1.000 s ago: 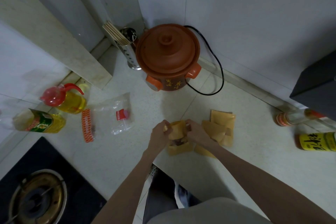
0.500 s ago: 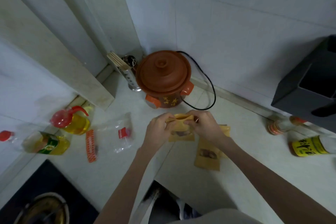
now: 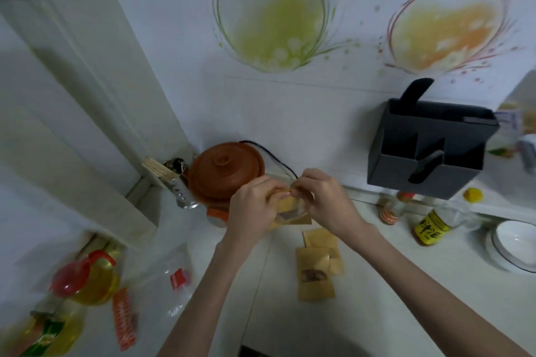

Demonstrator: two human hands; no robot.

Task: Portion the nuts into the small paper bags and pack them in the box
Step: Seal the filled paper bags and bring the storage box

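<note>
Paper bags (image 3: 317, 266) lie on the counter (image 3: 377, 298), pot (image 3: 224, 171) behind-left, box (image 3: 429, 153) behind-right.

Small kraft bag (image 3: 291, 213) held off counter; flat bags (image 3: 317, 264) piled below; black box (image 3: 429, 151) right.

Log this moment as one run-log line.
left hand: grip on paper bag | right hand: grip on bag top | spare bags: on counter | black box: apart, right

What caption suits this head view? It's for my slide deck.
Both hands, left and right, hold a small paper bag above the counter, black box behind.
</note>
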